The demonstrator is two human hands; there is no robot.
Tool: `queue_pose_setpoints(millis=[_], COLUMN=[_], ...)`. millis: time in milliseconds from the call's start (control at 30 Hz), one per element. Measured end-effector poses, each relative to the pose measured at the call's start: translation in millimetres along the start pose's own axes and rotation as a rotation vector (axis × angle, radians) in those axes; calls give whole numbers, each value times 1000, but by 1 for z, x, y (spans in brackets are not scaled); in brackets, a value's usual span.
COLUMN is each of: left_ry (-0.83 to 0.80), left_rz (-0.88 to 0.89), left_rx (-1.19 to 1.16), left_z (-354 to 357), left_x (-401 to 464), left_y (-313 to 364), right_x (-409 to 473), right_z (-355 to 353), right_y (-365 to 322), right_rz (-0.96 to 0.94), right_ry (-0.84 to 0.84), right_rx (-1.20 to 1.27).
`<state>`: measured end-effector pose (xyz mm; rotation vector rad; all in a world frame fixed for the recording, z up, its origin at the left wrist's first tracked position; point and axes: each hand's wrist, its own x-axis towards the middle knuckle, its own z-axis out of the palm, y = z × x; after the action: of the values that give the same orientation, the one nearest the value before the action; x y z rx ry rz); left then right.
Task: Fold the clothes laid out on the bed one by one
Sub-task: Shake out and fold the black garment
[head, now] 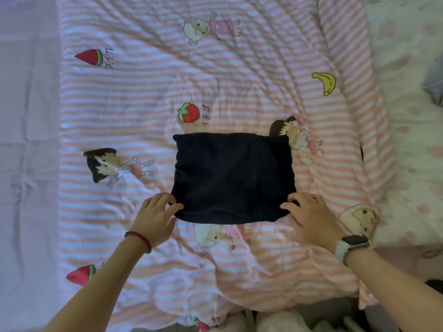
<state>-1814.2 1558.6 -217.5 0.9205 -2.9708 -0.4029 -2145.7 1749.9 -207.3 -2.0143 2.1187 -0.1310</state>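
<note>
A dark navy garment (232, 176) lies folded into a rough rectangle in the middle of the bed, on a pink-and-white striped quilt (148, 97) printed with cartoon figures and fruit. My left hand (155, 215) pinches the garment's near left corner, thumb on top and fingers curled under the edge. My right hand (309, 218) pinches the near right corner the same way. The near edge sits slightly raised off the quilt between my hands.
A pale lilac sheet (26, 140) runs down the left side of the quilt. On the right lies a white bedspread with pink shapes (407, 130), with a grey-blue cloth (435, 85) at its far edge. White bundles (280, 321) sit at the near edge.
</note>
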Motion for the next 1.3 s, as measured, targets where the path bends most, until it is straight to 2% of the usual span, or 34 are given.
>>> queue_pose_setpoints(millis=[167, 267, 333, 367, 400, 467, 533, 633, 700, 800, 900, 1133, 1233, 1300], left_ry=[60, -69, -161, -200, -209, -120, 43, 237, 246, 194, 172, 417, 417, 372], left_rz=[-53, -50, -179, -280, -375, -445, -498, -772, -960, -1096, -1177, -1268, -1308, -1271], left_rx=[-136, -87, -108, -137, -168, -232, -304, -483, -622, -629, -603, -723, -719, -766], left_z=[-5, 2, 9, 13, 14, 16, 11, 2, -3, -3, 0, 12, 15, 15], left_x=[19, 28, 24, 20, 16, 17, 33, 79, 112, 152, 174, 167, 161, 162], left_y=[24, 36, 33, 30, 27, 25, 28, 27, 19, 3, -8, -20, -29, -32], right_x=[17, 21, 15, 10, 5, 1, 11, 50, 84, 129, 156, 153, 145, 145], right_z=[-5, 0, 5, 5, 5, 2, -2, -2, -1, 2, 9, 12, 12, 10], right_y=[-19, -34, -34, -31, -28, -20, -13, 0, 11, 27, 40, 57, 66, 66], right_rz=[36, -37, -7, 48, 98, 180, 282, 606, 787, 925, 969, 1052, 1061, 1031], right_ry=[106, 3, -165, -208, -174, -13, 89, 169, 192, 201, 137, 286, 243, 236], right_rx=[81, 52, 72, 102, 142, 190, 218, 389, 529, 700, 801, 652, 612, 604])
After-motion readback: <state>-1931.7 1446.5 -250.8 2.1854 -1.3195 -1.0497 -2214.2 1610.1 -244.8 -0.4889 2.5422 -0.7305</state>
